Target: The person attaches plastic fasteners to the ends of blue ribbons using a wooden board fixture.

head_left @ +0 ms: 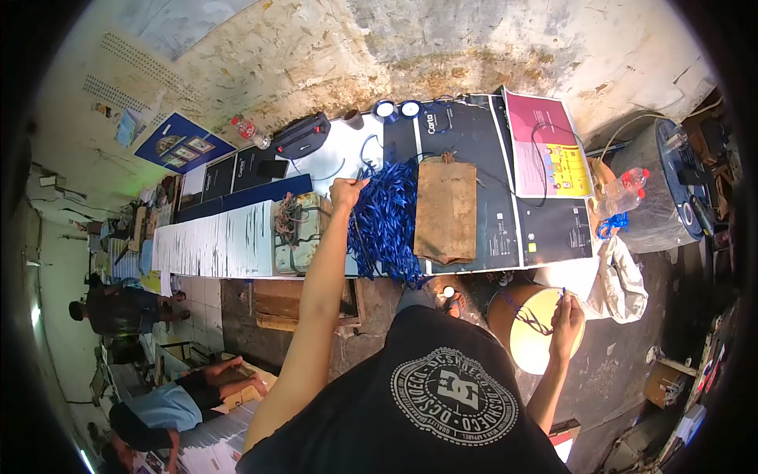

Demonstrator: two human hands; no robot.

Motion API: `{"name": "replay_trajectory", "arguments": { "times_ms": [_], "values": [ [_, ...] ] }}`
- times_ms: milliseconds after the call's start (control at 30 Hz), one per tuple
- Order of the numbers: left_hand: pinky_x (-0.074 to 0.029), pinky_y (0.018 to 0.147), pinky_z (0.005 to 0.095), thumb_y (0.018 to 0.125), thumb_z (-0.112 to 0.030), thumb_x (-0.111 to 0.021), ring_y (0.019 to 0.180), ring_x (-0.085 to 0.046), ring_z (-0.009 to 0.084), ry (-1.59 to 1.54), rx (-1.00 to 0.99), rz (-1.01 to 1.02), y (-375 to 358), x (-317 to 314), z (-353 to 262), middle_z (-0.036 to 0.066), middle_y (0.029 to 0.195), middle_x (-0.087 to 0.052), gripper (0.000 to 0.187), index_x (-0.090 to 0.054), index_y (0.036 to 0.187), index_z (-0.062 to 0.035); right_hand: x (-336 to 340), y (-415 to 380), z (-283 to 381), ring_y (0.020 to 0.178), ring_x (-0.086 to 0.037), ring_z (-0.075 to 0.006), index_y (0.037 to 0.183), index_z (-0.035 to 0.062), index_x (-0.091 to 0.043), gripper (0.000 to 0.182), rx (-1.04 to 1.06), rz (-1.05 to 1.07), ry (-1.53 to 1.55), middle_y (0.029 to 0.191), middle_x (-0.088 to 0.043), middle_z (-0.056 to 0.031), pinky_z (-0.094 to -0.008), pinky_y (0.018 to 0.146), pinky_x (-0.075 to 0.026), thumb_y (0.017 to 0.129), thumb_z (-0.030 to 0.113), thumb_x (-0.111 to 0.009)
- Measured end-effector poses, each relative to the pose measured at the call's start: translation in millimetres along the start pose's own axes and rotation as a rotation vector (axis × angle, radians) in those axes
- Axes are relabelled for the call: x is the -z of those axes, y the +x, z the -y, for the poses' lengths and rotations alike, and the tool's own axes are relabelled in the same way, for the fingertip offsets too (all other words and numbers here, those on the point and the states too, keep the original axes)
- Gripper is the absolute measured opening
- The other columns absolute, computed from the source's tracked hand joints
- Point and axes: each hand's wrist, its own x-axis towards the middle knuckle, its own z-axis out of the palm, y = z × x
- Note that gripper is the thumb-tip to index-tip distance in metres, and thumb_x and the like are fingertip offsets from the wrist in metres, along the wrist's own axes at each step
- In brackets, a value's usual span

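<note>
blue cords [387,225]: glossy plastic-like strands | board [446,209]: rough brown cardboard | posters [549,146]: glossy paper | wall [442,47]: rough plaster

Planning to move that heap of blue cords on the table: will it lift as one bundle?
Probably not: the blue cords look thin and floppy, draping over the table edge. Likely light, tangled; strands may trail where the left hand pulls.

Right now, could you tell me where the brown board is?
In the head view, the brown board lies on the table, just right of the blue cord pile.
</note>
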Motion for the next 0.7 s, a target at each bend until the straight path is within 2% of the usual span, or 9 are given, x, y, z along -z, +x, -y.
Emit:
{"name": "replay_trajectory", "arguments": {
  "times_ms": [200,300,467,533,567,600,633,667,700],
  "values": [
    [-0.045,0.058,0.0343,0.076,-0.045,-0.07,0.056,-0.057,0.0197,-0.21,-0.022,-0.022,29,12,19,0.01,0.06,-0.062,0.046,-0.065,0.063,-0.0011,3,1,-2,0.044,-0.025,0.0007,0.075,0.0082,-0.048,0.03,0.006,0.029,0.01,0.055,-0.032,0.0091,-0.0188,0.038,-0.018,0.097,0.028,-0.047],
    [-0.042,0.054,0.0338,0.078,-0.042,-0.069,0.053,-0.054,0.0171,-0.33,-0.078,-0.076,61,20,46,0.008,0.059,-0.061,0.043,-0.066,0.065,-0.0007,-1,6,6,0.045,-0.024,0.0006,0.071,0.0088,-0.048,0.032,0.03,0.045,0.029,0.054,-0.032,0.0095,-0.0189,0.039,-0.017,0.096,0.028,-0.048],
    [-0.049,0.056,0.0275,0.088,-0.032,-0.059,0.055,-0.061,0.0128,-0.601,-0.178,-0.155,38,144,1,0.012,0.072,-0.068,0.034,-0.069,0.083,-0.0001,1,17,21,0.047,-0.025,0.0006,0.071,0.0087,-0.047,0.032,0.095,0.074,0.03,0.055,-0.032,0.0095,-0.0187,0.041,-0.018,0.096,0.028,-0.048],
    [-0.047,0.067,0.0311,0.092,-0.035,-0.053,0.071,-0.063,0.0183,-0.419,-0.293,-0.383,13,204,-27,0.012,0.081,-0.069,0.037,-0.07,0.09,-0.002,0,21,33,0.048,-0.025,0.0003,0.071,0.0082,-0.048,0.031,0.128,0.073,0.027,0.056,-0.032,0.0096,-0.0189,0.042,-0.018,0.096,0.026,-0.049],
    [-0.045,0.068,0.0321,0.092,-0.036,-0.051,0.075,-0.061,0.0188,-0.302,-0.182,-0.479,-2,232,-45,0.011,0.082,-0.068,0.039,-0.07,0.091,-0.0014,-4,24,41,0.048,-0.025,0.0001,0.071,0.0081,-0.048,0.031,0.14,0.085,0.032,0.057,-0.033,0.0096,-0.019,0.042,-0.018,0.096,0.026,-0.048],
    [-0.045,0.065,0.0317,0.091,-0.035,-0.054,0.069,-0.059,0.015,-0.305,-0.43,-0.573,-23,254,-59,0.009,0.075,-0.067,0.037,-0.069,0.089,-0.0015,-8,27,49,0.049,-0.025,-0.0001,0.071,0.0081,-0.048,0.03,0.15,0.098,0.037,0.057,-0.033,0.0096,-0.0192,0.042,-0.019,0.096,0.025,-0.048],
    [-0.042,0.06,0.0285,0.089,-0.031,-0.059,0.062,-0.052,0.0101,-0.297,-0.437,-0.653,-52,269,-84,0.005,0.068,-0.062,0.033,-0.068,0.086,0.0012,-13,29,59,0.049,-0.025,-0.0003,0.071,0.008,-0.048,0.03,0.16,0.113,0.041,0.057,-0.033,0.0096,-0.0194,0.043,-0.019,0.096,0.025,-0.048],
    [-0.042,0.062,0.028,0.089,-0.026,-0.059,0.068,-0.053,0.0105,-0.277,-0.45,-0.645,-66,284,-93,0.005,0.077,-0.065,0.028,-0.069,0.091,-0.0005,-21,29,71,0.049,-0.026,-0.0008,0.07,0.0083,-0.049,0.031,0.202,0.146,0.086,0.058,-0.033,0.0096,-0.0197,0.043,-0.019,0.096,0.025,-0.048],
    [-0.036,0.053,0.0224,0.087,-0.024,-0.062,0.059,-0.046,0.0057,-0.395,-0.472,-0.621,-89,289,-110,0.0,0.07,-0.06,0.023,-0.069,0.089,-0.0018,-32,27,84,0.05,-0.027,-0.0008,0.07,0.0082,-0.05,0.032,0.219,0.175,0.167,0.057,-0.034,0.0093,-0.0198,0.044,-0.019,0.096,0.026,-0.048]
  ]
}}
